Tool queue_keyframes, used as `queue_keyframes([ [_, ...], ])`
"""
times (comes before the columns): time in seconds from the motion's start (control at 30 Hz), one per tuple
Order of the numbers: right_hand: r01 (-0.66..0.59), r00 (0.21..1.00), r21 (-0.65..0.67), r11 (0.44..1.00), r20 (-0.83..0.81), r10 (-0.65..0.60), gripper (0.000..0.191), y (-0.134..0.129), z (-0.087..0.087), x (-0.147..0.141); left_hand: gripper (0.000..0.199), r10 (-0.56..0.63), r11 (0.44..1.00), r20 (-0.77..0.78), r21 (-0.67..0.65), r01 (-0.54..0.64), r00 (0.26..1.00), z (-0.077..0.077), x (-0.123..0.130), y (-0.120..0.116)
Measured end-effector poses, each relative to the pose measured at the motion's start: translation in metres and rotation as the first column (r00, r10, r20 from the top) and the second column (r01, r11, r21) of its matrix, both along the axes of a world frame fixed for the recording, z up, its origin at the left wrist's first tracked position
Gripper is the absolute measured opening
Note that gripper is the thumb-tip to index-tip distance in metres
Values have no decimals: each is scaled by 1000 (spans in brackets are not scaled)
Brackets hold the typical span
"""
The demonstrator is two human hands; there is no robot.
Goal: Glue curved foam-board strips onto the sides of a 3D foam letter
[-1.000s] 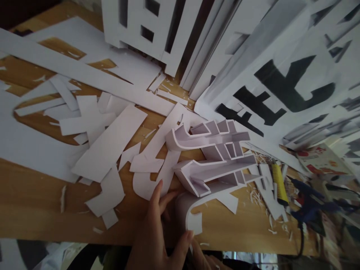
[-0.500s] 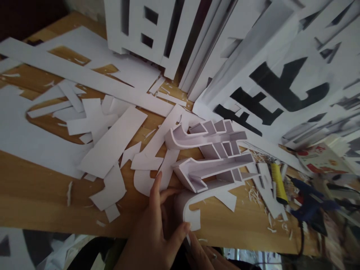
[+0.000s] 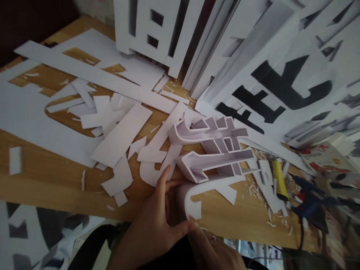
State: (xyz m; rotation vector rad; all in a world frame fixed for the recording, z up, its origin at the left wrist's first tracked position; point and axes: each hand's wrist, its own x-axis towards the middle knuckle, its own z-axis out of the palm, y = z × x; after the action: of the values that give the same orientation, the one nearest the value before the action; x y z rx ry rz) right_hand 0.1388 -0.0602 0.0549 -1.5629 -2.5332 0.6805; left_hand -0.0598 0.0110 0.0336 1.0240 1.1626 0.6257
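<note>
Two hands are at the near edge of a wooden table (image 3: 225, 221). The left hand (image 3: 152, 221) is half curled, holding the curved near end of one white hollow shape (image 3: 222, 159). The right hand (image 3: 210, 245) is bent up close by the left thumb; I can't tell if it holds anything. The shape stands just past them. Bare wood runs along the edge on both sides. Flat white pieces (image 3: 120, 137) lie left. One yellow tube (image 3: 279, 180) and one blue tool (image 3: 309, 198) lie right. Big white boards (image 3: 225, 26) stand farthest.
</note>
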Motion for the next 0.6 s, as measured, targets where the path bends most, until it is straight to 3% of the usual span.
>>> queue_keyframes([
  [0.13,-18,999,54,998,48,15,73,7,9,-6,104,25,999,-5,39,-25,1000,6,-1,2],
  [0.37,11,992,312,950,119,-50,72,7,1,-15,83,-89,986,-28,141,92,996,8,-13,5],
  [0.5,-44,990,281,959,139,4,55,13,13,-20,83,-10,983,-68,183,22,998,-3,-5,3],
  [0.6,-19,990,222,975,143,-13,44,17,22,-24,84,15,980,-52,197,-4,999,-9,0,2],
])
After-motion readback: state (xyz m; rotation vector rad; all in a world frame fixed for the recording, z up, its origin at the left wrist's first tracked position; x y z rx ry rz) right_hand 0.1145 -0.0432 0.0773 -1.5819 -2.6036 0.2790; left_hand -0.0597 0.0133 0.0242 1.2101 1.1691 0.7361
